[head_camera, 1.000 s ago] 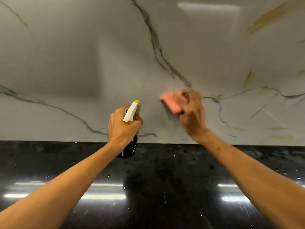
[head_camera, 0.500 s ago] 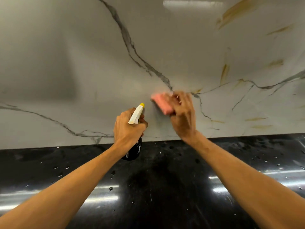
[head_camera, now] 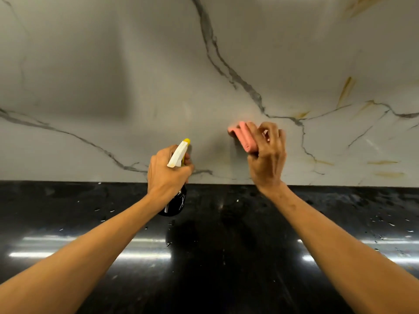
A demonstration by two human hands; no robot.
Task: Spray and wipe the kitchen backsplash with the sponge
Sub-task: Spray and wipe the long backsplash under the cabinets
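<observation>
View: a head camera is looking down along two bare forearms that are reaching toward a kitchen wall.
Backsplash: a pale marble-look backsplash (head_camera: 113,75) with dark veins is filling the upper half of the view; yellow-brown streaks are showing at the right, and whether they are veining or grime cannot be told.
Left hand: the left hand (head_camera: 167,171) is gripping a spray bottle (head_camera: 175,203) with fingers curled round its neck, and the white and yellow nozzle is pointing at the wall.
Right hand: the right hand (head_camera: 267,159) is pinching a pink sponge (head_camera: 243,138) between curled fingers and thumb.
Sponge position: it is being held low on the backsplash, just right of the bottle; its far end seems to be meeting the wall.
Table: a glossy black table (head_camera: 215,268) is running below the wall, with small droplets scattered over it.
Progress: the work appears to be mid-way, with wiping going on in the lower centre.
Left to do: judging by the view, the streaked area to the right and the upper wall are likely awaiting spray and wiping.
</observation>
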